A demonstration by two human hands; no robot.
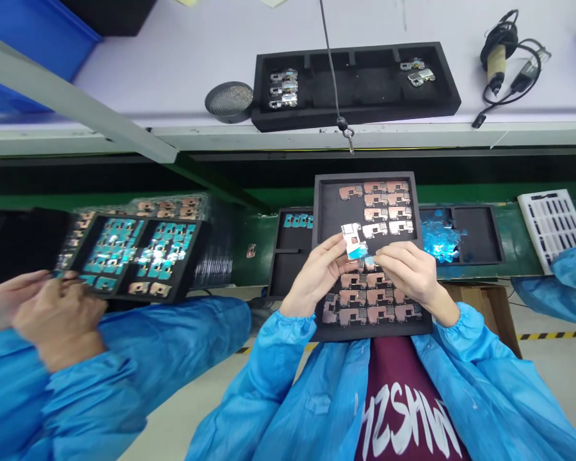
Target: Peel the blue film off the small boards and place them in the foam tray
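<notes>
My left hand (319,272) pinches a small flat metal part (352,238) with square cut-outs and a patch of blue film (358,252) on its lower edge. My right hand (410,272) is closed in a pinch just right of that part's lower corner; what lies between its fingertips is too small to make out. Both hands are above a black tray (329,208). Rows of copper-coloured metal parts (378,298) lie in the tray, some hidden beneath my hands.
Behind stands a long black foam tray (365,121) with several silver parts, beside a round metal dish (229,101). Blue film pieces (439,237) fill a box at right. A cord (333,70) hangs ahead. At left, a co-worker's hands (60,314) work at another tray (173,293).
</notes>
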